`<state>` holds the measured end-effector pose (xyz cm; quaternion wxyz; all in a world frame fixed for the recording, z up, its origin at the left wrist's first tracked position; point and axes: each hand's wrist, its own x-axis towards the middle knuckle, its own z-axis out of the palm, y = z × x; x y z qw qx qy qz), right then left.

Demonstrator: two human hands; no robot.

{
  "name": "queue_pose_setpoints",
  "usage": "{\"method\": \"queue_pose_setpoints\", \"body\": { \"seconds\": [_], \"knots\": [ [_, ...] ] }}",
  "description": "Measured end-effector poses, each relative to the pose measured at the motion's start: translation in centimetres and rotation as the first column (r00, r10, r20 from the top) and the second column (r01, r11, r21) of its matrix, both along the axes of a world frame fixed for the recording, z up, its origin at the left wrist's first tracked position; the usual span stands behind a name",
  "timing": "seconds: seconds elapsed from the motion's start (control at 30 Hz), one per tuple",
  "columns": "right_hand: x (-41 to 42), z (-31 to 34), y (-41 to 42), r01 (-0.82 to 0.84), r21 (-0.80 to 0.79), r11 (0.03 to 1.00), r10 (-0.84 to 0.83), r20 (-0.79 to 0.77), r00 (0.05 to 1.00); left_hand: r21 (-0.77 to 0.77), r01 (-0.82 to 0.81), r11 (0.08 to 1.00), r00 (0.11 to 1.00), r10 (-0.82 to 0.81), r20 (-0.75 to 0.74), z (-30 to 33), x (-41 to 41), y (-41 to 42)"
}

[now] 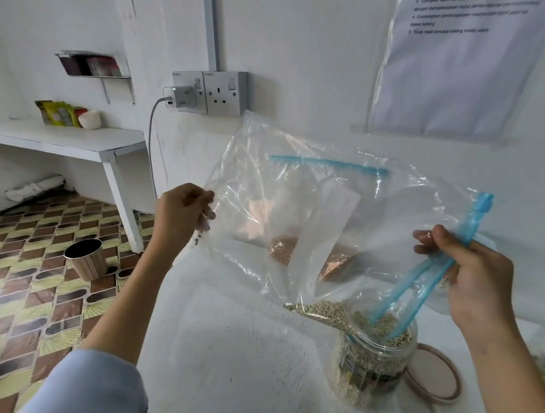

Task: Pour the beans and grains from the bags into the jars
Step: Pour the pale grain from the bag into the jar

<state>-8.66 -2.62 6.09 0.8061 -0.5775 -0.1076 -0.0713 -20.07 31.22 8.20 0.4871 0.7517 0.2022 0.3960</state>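
White tabletop point(229, 352) was seen under everything. A clear zip bag point(297, 211) was held tilted above it, blue zipper mouth point(407, 297) lowered into the open jar point(373, 369). Pale grains point(322, 310) were gathered at the bag's low corner and seen filling the jar's top. A second bag with brownish grains point(335, 266) was seen through the plastic, lying behind on the tabletop. Bag's far corner was pinched by the left hand point(182, 212), fingers clenched on plastic. Zipper edge was gripped by the right hand point(469, 267). A round lid point(434, 375) was lying just beside the jar
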Motion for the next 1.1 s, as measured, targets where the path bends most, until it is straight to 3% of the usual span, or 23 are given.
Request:
{"method": "queue_pose_setpoints", "body": {
  "seconds": [0.13,0.23,0.33,0.43,0.47,0.53,0.63,0.8,1.1],
  "knots": [
    [0.1,0.0,-0.1,-0.002,0.018,1.000,0.002,-0.006,1.000,0.030,0.035,0.999,0.998,-0.037,0.042,-0.7,0.3,-0.1],
    [0.3,-0.1,-0.1,0.006,0.014,1.000,-0.006,-0.007,1.000,-0.022,0.162,0.987,0.986,-0.163,-0.042,-0.7,0.2,0.5],
    [0.7,-0.4,-0.4,0.022,0.012,1.000,-0.022,-0.015,1.000,-0.314,0.455,0.833,0.882,-0.470,0.032,-0.4,-0.8,1.9],
    [0.8,-0.5,-0.5,0.023,0.011,1.000,-0.023,-0.018,1.000,-0.418,0.557,0.718,0.823,-0.544,0.162,-0.1,-2.0,2.9],
    [0.7,-0.5,-0.5,0.023,0.015,1.000,-0.023,-0.019,1.000,-0.429,0.539,0.725,0.834,-0.530,0.152,0.0,-2.3,2.7],
    [0.5,-0.4,-0.3,0.022,0.014,1.000,-0.021,-0.016,1.000,-0.386,0.400,0.831,0.910,-0.412,0.056,0.0,-2.5,2.1],
    [0.3,-0.3,-0.3,0.023,0.004,1.000,-0.023,-0.013,1.000,-0.169,0.102,0.980,0.989,-0.117,-0.085,-0.5,-2.3,1.8],
    [0.1,-0.3,-0.5,0.030,0.006,1.000,-0.030,-0.015,0.999,0.071,-0.083,0.994,0.992,0.090,-0.093,-1.2,-2.0,1.6],
    [0.4,-0.5,-0.8,0.025,0.019,1.000,-0.025,0.000,1.000,-0.001,-0.060,0.998,0.988,0.059,-0.146,-1.8,-1.4,1.3]
  ]
}}
